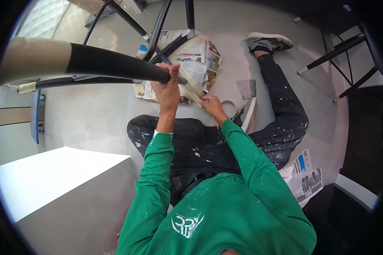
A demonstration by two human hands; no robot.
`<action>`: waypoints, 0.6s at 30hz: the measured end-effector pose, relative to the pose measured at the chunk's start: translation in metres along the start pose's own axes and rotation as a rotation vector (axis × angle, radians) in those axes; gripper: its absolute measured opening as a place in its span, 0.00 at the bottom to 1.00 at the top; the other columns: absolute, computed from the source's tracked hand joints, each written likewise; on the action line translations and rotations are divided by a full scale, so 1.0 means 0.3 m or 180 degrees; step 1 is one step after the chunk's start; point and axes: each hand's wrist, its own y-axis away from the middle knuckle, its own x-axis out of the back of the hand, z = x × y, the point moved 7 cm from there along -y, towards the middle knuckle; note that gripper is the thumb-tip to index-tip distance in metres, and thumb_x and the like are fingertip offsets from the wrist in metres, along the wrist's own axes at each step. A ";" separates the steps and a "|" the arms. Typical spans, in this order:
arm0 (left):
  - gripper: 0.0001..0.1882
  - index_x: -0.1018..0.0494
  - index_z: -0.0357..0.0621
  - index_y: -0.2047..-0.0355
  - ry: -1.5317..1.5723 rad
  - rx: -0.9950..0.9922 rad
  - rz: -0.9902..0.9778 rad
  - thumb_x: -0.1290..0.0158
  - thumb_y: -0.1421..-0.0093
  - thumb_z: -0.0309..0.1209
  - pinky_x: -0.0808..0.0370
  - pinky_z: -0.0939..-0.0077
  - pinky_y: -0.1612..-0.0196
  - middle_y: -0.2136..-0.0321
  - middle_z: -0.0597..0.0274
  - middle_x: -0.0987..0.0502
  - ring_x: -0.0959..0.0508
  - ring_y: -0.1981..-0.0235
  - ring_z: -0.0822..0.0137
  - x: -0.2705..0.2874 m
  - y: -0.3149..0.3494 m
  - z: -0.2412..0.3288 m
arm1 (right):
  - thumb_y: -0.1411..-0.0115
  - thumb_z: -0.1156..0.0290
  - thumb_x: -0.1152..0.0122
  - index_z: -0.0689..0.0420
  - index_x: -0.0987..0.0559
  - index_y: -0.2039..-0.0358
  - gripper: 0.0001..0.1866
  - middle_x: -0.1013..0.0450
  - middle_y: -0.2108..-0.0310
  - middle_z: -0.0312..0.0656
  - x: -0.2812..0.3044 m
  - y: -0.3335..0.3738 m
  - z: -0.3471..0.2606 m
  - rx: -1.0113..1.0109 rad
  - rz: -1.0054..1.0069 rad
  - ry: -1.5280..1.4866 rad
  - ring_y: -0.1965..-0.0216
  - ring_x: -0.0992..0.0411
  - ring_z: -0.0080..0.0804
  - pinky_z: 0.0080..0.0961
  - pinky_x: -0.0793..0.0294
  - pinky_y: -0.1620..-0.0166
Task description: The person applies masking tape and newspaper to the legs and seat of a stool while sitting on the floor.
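Pale tiled floor [93,114] bears spread newspaper [200,59] near a white cabinet [64,187].

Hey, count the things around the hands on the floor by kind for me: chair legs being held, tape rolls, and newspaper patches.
Black chair leg gripped by left hand: 1
Masking tape roll by right hand: 1
Newspaper patches: 2
Total: 4

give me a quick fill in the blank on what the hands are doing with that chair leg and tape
1. The left hand grips a ____ chair leg.
2. The right hand pulls a strip of masking tape toward the ____ of that leg.
3. The tape roll lies beside the ____ hand.

Missing words: black; tip; right
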 end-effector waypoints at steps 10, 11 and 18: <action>0.12 0.32 0.41 0.69 -0.0109 0.0000 -0.0049 0.42 0.33 0.33 0.31 0.77 0.66 0.78 0.66 0.29 0.28 0.74 0.74 0.059 -0.036 0.003 | 0.41 0.70 0.32 0.63 0.16 0.64 0.09 0.21 0.74 0.39 0.004 0.054 -0.072 0.0300 0.0497 -0.0116 0.72 0.25 0.24 0.25 0.25 0.65; 0.12 0.32 0.41 0.69 -0.0137 0.0019 -0.0082 0.41 0.33 0.33 0.30 0.77 0.66 0.78 0.66 0.29 0.28 0.74 0.74 0.049 -0.034 0.002 | 0.41 0.69 0.32 0.63 0.16 0.64 0.10 0.21 0.73 0.40 0.012 0.056 -0.067 0.0339 0.0598 -0.0134 0.72 0.25 0.24 0.25 0.25 0.64; 0.17 0.30 0.42 0.70 0.0020 -0.0036 0.0161 0.36 0.37 0.41 0.34 0.83 0.69 0.78 0.69 0.27 0.29 0.75 0.78 0.074 -0.042 0.001 | 0.42 0.69 0.30 0.63 0.22 0.61 0.13 0.23 0.71 0.39 -0.041 0.056 -0.014 -0.0036 0.0760 -0.0214 0.70 0.25 0.25 0.24 0.24 0.65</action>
